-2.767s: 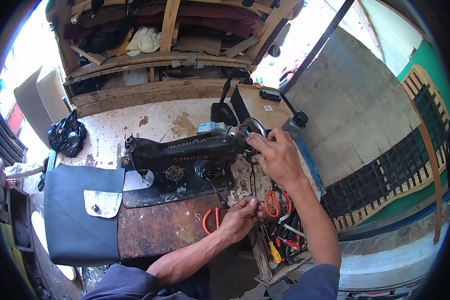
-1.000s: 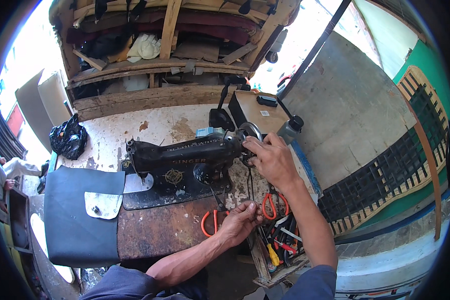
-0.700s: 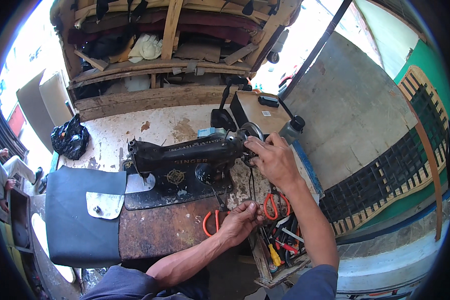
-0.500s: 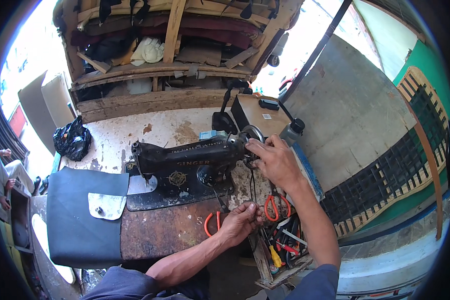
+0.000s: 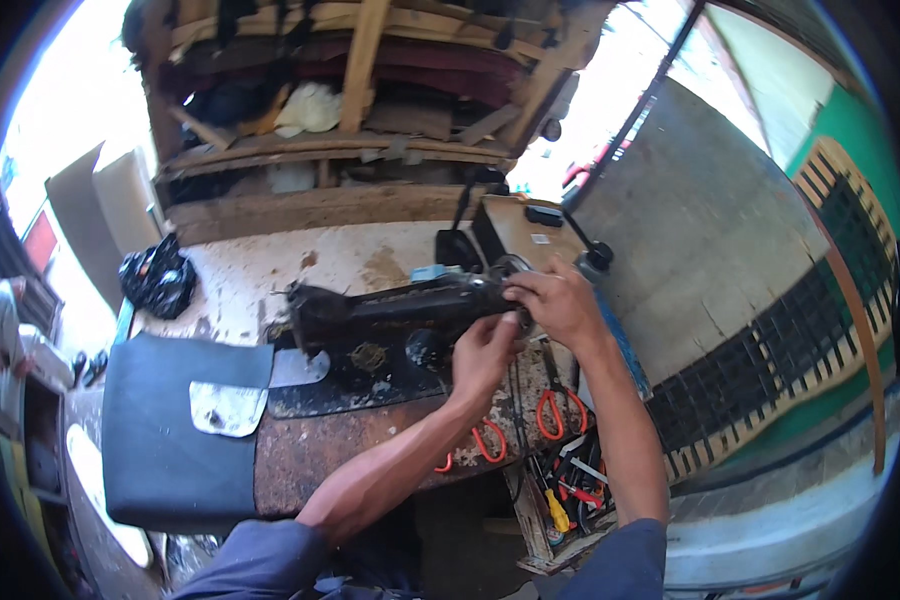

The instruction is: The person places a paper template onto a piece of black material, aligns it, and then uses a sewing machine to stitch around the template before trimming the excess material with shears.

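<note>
A black sewing machine (image 5: 395, 308) stands on the worn wooden table, its handwheel (image 5: 511, 266) at the right end. My right hand (image 5: 560, 305) is closed at that end, thumb and fingers bent together right beside the wheel. Just below and left of it, my left hand (image 5: 485, 358) is raised with thumb and fingertips pinched; what either holds is too small or hidden. Orange-handled scissors (image 5: 489, 440) lie on the table below my left hand. Another orange-handled pair (image 5: 562, 414) lies under my right forearm.
A dark sheet of material (image 5: 180, 440) with a pale metal plate (image 5: 228, 407) on it covers the table's left. An open drawer (image 5: 532, 520) of tools juts out at the near right. Behind are a black plastic bag (image 5: 158, 277), a cardboard box (image 5: 510, 228) and a dark bottle (image 5: 595, 258).
My left hand has risen from the table edge to the machine's right end, close to my right hand. The right hand stays by the handwheel. The whole view has shifted slightly.
</note>
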### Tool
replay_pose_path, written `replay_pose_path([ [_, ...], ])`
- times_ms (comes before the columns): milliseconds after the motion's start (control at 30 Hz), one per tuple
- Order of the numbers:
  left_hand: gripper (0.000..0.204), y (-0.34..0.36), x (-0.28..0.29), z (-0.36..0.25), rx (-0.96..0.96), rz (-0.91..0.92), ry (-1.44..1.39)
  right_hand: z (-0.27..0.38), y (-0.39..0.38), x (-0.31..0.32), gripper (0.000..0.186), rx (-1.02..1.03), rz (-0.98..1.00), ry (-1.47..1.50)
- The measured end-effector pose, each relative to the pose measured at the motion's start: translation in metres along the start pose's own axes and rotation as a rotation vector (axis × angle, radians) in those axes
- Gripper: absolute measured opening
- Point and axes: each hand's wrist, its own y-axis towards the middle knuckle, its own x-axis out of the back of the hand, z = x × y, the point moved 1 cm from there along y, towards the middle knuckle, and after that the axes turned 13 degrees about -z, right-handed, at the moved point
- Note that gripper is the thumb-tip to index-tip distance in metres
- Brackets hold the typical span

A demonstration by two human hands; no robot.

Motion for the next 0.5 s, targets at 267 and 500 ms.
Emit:
replay_pose_path([
  [267,0.03,-0.01,0.028,-0.037,-0.417,-0.239,0.226,0.057,-0.056,0.001,0.023,-0.024,-0.245,0.093],
  [500,0.042,-0.068,0.134,-0.068,-1.195,-0.166,0.622,0.146,-0.091,-0.017,0.02,-0.507,-0.067,0.841],
])
